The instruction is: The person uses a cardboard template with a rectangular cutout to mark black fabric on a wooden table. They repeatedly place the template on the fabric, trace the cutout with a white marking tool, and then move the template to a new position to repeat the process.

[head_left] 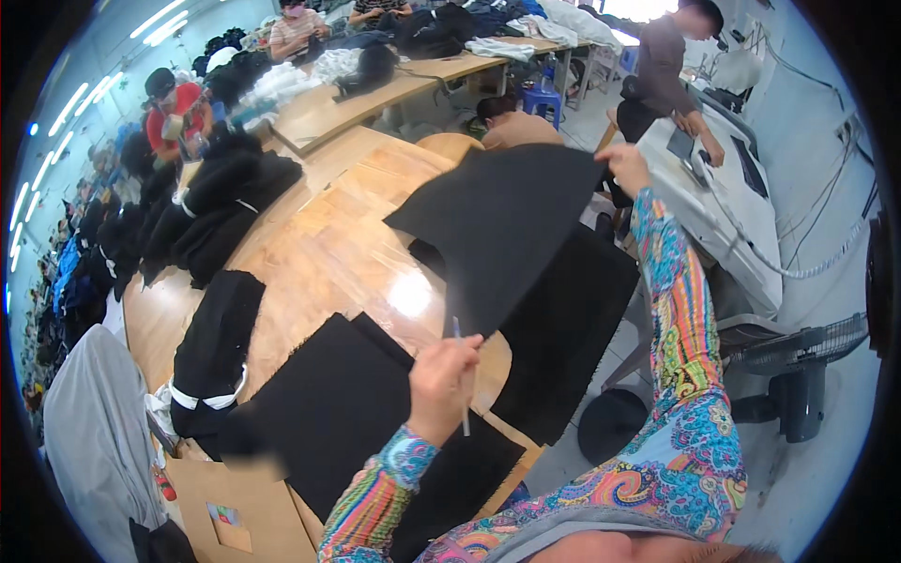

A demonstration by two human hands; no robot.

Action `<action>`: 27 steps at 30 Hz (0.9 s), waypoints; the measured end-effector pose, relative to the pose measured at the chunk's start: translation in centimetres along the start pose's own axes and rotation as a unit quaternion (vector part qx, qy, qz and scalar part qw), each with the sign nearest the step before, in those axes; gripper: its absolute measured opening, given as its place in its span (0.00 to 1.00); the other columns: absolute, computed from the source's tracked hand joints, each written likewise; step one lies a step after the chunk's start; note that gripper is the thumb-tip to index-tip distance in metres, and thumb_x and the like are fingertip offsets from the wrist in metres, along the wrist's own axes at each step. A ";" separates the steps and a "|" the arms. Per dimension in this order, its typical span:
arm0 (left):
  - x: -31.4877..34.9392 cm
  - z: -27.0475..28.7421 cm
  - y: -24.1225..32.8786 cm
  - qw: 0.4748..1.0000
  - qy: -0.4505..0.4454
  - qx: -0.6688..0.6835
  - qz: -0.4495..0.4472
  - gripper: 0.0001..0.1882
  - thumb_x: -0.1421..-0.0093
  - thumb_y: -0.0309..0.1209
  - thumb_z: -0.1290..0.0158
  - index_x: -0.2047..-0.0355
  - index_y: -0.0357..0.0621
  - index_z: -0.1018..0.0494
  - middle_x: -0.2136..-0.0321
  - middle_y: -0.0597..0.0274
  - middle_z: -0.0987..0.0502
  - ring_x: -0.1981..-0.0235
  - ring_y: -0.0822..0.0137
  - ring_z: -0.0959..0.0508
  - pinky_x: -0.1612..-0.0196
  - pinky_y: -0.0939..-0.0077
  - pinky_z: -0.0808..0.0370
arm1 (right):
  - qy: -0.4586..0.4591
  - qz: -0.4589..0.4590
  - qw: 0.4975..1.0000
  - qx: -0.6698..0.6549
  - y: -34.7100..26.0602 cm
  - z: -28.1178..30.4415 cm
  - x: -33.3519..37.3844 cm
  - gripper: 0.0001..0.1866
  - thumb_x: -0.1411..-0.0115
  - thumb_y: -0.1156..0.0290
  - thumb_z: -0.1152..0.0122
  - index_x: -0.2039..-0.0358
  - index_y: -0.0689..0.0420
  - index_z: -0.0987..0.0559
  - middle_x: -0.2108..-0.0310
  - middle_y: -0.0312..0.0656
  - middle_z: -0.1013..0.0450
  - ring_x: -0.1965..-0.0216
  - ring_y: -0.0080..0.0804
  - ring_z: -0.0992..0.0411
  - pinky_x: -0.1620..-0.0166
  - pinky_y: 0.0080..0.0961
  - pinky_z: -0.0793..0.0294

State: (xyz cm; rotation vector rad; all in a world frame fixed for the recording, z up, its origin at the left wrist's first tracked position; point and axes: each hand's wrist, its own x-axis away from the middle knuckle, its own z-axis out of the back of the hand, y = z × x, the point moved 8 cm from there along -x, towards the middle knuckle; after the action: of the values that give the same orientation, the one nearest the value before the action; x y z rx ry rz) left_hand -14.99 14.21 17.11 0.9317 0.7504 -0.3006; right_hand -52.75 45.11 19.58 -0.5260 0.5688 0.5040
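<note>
The left hand (438, 389), low centre, has its grip clamped on a slim, pale, stick-shaped tool (465, 420), mid-length hidden, and apparently on the black cloth panel (511, 225) too; its fingers cover the contact. The right hand (627, 169), upper right, pinches the panel's corner. The panel spans mid-frame, partly hiding the light wooden surface (324, 249).

At one o'clock the black cloth (511, 225) looks smooth and matt; toward nine the wood table (324, 258) gleams, glossy; at seven the cardboard (272, 493) looks matt; at eight the cover (94, 422) is creased cloth.
</note>
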 end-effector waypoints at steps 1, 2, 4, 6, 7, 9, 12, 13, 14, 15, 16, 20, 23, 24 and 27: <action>1.0 -1.9 -0.6 1.000 -0.017 0.012 0.000 0.09 0.54 0.13 0.46 0.76 0.38 0.31 0.69 0.53 0.21 0.68 0.57 0.21 0.66 0.70 0.25 | -0.001 -0.029 0.999 0.036 2.2 -1.0 2.2 0.13 0.53 0.74 0.48 0.73 0.47 0.16 0.70 0.40 0.22 0.66 0.41 0.25 0.59 0.30 0.27; 2.5 -3.4 -1.3 0.999 -0.047 0.007 0.022 0.07 0.54 0.14 0.47 0.75 0.38 0.31 0.69 0.54 0.21 0.67 0.56 0.22 0.65 0.68 0.25 | -0.012 -0.056 0.997 0.045 2.9 -2.2 4.5 0.12 0.53 0.74 0.47 0.74 0.45 0.16 0.70 0.39 0.22 0.65 0.40 0.25 0.59 0.31 0.27; 5.3 -6.1 -2.0 0.995 -0.087 -0.008 0.049 0.06 0.51 0.17 0.48 0.73 0.41 0.29 0.72 0.58 0.23 0.68 0.58 0.23 0.66 0.66 0.28 | -0.035 -0.102 0.992 0.072 4.4 -4.8 8.9 0.11 0.53 0.73 0.45 0.76 0.43 0.15 0.69 0.37 0.22 0.63 0.40 0.25 0.58 0.34 0.28; 7.5 -9.1 -1.7 0.989 -0.136 0.008 0.056 0.06 0.52 0.18 0.48 0.74 0.41 0.29 0.72 0.57 0.23 0.69 0.57 0.23 0.66 0.65 0.28 | -0.059 -0.153 0.980 0.116 7.7 -4.7 12.8 0.10 0.52 0.72 0.44 0.76 0.42 0.15 0.68 0.37 0.22 0.61 0.39 0.26 0.58 0.37 0.28; 8.4 -10.0 -1.4 0.984 -0.164 0.014 0.067 0.06 0.53 0.17 0.48 0.75 0.41 0.29 0.71 0.56 0.22 0.68 0.56 0.23 0.65 0.65 0.27 | -0.079 -0.182 0.973 0.121 8.4 -5.1 14.4 0.10 0.52 0.72 0.44 0.76 0.41 0.15 0.67 0.36 0.23 0.60 0.39 0.26 0.58 0.38 0.28; 9.6 -11.5 -0.1 0.979 -0.201 0.015 0.041 0.05 0.51 0.19 0.47 0.73 0.42 0.28 0.72 0.58 0.23 0.68 0.57 0.24 0.66 0.65 0.28 | -0.074 -0.204 0.970 0.110 9.4 -5.0 16.6 0.10 0.52 0.72 0.43 0.76 0.41 0.15 0.68 0.35 0.23 0.61 0.39 0.26 0.58 0.37 0.28; 10.6 -12.8 1.2 0.974 -0.224 0.025 0.035 0.05 0.50 0.21 0.48 0.72 0.43 0.30 0.74 0.60 0.25 0.68 0.59 0.24 0.67 0.67 0.29 | -0.062 -0.222 0.967 0.109 11.0 -4.2 18.9 0.11 0.51 0.72 0.44 0.75 0.41 0.15 0.66 0.34 0.23 0.60 0.39 0.27 0.56 0.36 0.28; 10.9 -13.0 1.2 0.973 -0.226 0.030 0.035 0.04 0.50 0.21 0.49 0.73 0.44 0.31 0.75 0.60 0.26 0.68 0.60 0.25 0.67 0.68 0.31 | -0.061 -0.230 0.965 0.106 10.9 -4.1 19.4 0.11 0.51 0.74 0.45 0.74 0.42 0.15 0.66 0.36 0.23 0.60 0.39 0.27 0.56 0.36 0.28; 11.3 -13.3 1.3 0.973 -0.228 0.034 0.034 0.04 0.50 0.22 0.50 0.73 0.45 0.32 0.77 0.61 0.27 0.68 0.61 0.25 0.67 0.68 0.32 | -0.061 -0.238 0.964 0.102 10.8 -4.1 19.9 0.12 0.52 0.75 0.45 0.73 0.44 0.16 0.65 0.37 0.23 0.60 0.40 0.27 0.55 0.35 0.28; 11.6 -13.6 1.4 0.972 -0.232 0.038 0.033 0.04 0.50 0.22 0.51 0.73 0.45 0.32 0.77 0.61 0.28 0.68 0.61 0.25 0.68 0.68 0.32 | -0.059 -0.244 0.963 0.100 11.0 -4.0 20.2 0.12 0.52 0.77 0.46 0.73 0.46 0.16 0.64 0.38 0.24 0.59 0.40 0.27 0.55 0.34 0.28; 12.1 -13.9 1.5 0.971 -0.235 0.040 0.031 0.04 0.50 0.22 0.51 0.73 0.46 0.32 0.77 0.61 0.28 0.68 0.61 0.25 0.68 0.68 0.32 | -0.063 -0.246 0.962 0.103 11.2 -4.0 20.4 0.13 0.52 0.76 0.47 0.72 0.45 0.16 0.63 0.38 0.24 0.59 0.40 0.27 0.54 0.34 0.28; 13.2 -15.4 2.5 0.953 -0.284 0.095 0.039 0.03 0.49 0.23 0.49 0.72 0.42 0.31 0.76 0.59 0.27 0.69 0.57 0.25 0.67 0.65 0.29 | -0.084 -0.296 0.937 0.165 13.3 -2.5 22.4 0.14 0.52 0.75 0.46 0.74 0.39 0.15 0.61 0.34 0.24 0.54 0.39 0.30 0.51 0.37 0.32; 14.0 -13.9 2.4 0.947 -0.299 0.099 0.069 0.05 0.48 0.25 0.45 0.70 0.41 0.29 0.72 0.55 0.25 0.67 0.54 0.24 0.64 0.63 0.27 | -0.039 -0.390 0.896 0.209 11.3 -2.4 22.9 0.15 0.54 0.75 0.45 0.72 0.39 0.16 0.59 0.33 0.26 0.51 0.40 0.33 0.48 0.36 0.34; 13.2 -12.0 3.2 0.950 -0.280 0.109 0.086 0.06 0.48 0.26 0.45 0.69 0.41 0.29 0.71 0.55 0.24 0.66 0.54 0.24 0.63 0.64 0.27 | -0.035 -0.385 0.902 0.193 11.4 -1.9 23.1 0.14 0.53 0.75 0.44 0.69 0.41 0.17 0.57 0.34 0.27 0.49 0.40 0.35 0.46 0.36 0.37; 12.8 -4.9 2.3 0.960 -0.227 0.046 0.155 0.09 0.45 0.30 0.43 0.66 0.42 0.25 0.65 0.54 0.23 0.64 0.55 0.23 0.60 0.68 0.25 | 0.050 -0.233 0.957 0.167 7.0 -0.3 21.7 0.11 0.51 0.75 0.43 0.67 0.46 0.18 0.57 0.37 0.27 0.49 0.42 0.35 0.47 0.39 0.35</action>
State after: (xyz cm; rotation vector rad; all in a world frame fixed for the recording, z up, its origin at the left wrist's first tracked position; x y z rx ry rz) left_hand -6.83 20.55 7.77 1.0044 0.1644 -0.2602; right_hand -40.99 56.60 3.79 -0.3445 0.5886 -0.0705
